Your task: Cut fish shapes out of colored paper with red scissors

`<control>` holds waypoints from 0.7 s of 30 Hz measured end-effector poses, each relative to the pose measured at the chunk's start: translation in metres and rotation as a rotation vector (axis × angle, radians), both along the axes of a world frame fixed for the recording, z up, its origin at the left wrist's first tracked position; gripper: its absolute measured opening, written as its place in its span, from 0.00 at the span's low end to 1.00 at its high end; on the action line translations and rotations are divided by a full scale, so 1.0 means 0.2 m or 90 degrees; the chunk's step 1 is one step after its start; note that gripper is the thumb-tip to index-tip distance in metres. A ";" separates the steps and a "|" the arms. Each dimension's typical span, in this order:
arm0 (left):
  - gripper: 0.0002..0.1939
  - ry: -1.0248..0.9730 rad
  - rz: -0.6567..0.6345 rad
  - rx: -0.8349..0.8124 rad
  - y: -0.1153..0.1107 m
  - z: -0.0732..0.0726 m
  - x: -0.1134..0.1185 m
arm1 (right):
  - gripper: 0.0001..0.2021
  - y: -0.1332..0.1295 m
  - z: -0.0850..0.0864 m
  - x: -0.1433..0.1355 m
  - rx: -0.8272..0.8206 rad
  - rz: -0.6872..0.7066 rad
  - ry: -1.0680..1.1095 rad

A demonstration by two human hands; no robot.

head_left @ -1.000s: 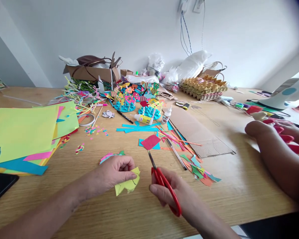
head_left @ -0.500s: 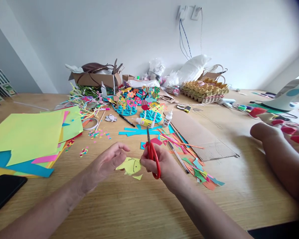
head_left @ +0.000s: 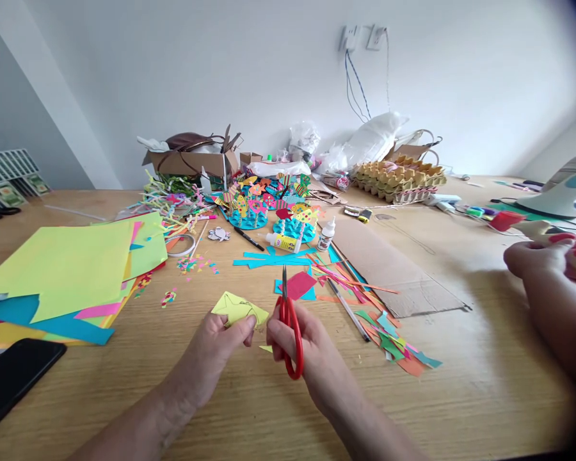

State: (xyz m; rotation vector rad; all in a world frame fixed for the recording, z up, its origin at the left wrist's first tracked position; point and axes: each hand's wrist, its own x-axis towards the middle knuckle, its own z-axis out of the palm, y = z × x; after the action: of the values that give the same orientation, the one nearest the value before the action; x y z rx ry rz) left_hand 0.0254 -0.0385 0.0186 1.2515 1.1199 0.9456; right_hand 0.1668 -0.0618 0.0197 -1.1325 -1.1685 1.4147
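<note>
My left hand [head_left: 221, 342] pinches a piece of yellow paper [head_left: 235, 306] with dark drawn lines on it. My right hand [head_left: 300, 339] is closed round the red handles of a pair of scissors [head_left: 292, 339], whose blades point away from me and look closed. The fingertips of my right hand are close to the right end of the yellow paper; whether they touch it I cannot tell. Beyond the blades lie a dark pink paper piece [head_left: 298, 285] and blue strips [head_left: 269, 257]. A small yellow scrap [head_left: 265, 349] rests between my hands.
Coloured sheets [head_left: 77, 262] and a black phone [head_left: 22, 378] lie left. Glue bottles [head_left: 326, 235], paper fish on blue bases [head_left: 295, 229] and cardboard [head_left: 393, 269] stand or lie ahead. Paper scraps [head_left: 396, 339] lie right, near another person's hand [head_left: 537, 259] holding something red.
My left hand has gone from open to pinching yellow paper, now lifted off the table. The scissors have moved slightly nearer to me. At the right, the other person's hand has shifted.
</note>
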 end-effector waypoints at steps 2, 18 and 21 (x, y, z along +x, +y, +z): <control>0.13 -0.029 0.028 0.002 0.00 0.01 -0.01 | 0.16 -0.05 -0.01 0.01 -0.001 0.035 -0.080; 0.13 -0.170 0.070 -0.012 -0.05 0.02 0.10 | 0.15 -0.15 -0.06 -0.04 0.014 0.055 -0.158; 0.12 -0.190 0.073 -0.024 -0.06 0.01 0.10 | 0.15 -0.15 -0.05 -0.04 0.001 0.048 -0.144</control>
State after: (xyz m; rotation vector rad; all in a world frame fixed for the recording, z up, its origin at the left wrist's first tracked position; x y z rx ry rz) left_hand 0.0448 -0.0502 0.0214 0.9848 0.9755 1.1505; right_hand 0.1582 -0.0915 0.0089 -1.2844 -1.3839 1.3668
